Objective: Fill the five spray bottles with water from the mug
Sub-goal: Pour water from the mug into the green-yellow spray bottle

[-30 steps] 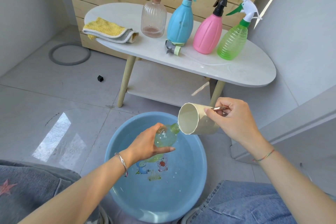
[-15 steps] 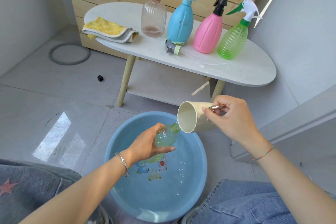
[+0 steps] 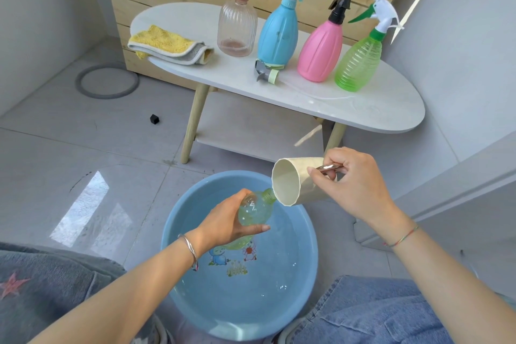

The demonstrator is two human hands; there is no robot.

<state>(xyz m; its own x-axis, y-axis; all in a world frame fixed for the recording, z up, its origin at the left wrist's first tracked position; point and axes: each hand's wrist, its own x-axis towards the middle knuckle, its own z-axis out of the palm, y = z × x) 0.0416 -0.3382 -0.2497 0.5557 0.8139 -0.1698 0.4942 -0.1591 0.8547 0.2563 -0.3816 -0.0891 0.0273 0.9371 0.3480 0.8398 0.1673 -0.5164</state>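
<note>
1. The pale green bottle (image 3: 255, 211), uncapped and tilted, is gripped round its body by the left hand (image 3: 226, 223). Its neck meets the lower rim of the mug (image 3: 296, 181).
2. The right hand (image 3: 354, 184) pinches the mug's metal handle. The mug is tipped on its side, mouth toward the left hand.
3. Below both hands, the blue basin (image 3: 296, 260) holds shallow water over a cartoon print.
4. Beyond the hands, a white table (image 3: 377, 109) carries four capped bottles: clear bottle (image 3: 237, 28), blue bottle (image 3: 277, 36), pink bottle (image 3: 319, 53) and green bottle (image 3: 357, 64). With them are a loose spray head (image 3: 266, 72) and a yellow cloth (image 3: 167, 45).
5. The floor is grey tile, and a wooden slat wall stands behind the table.
</note>
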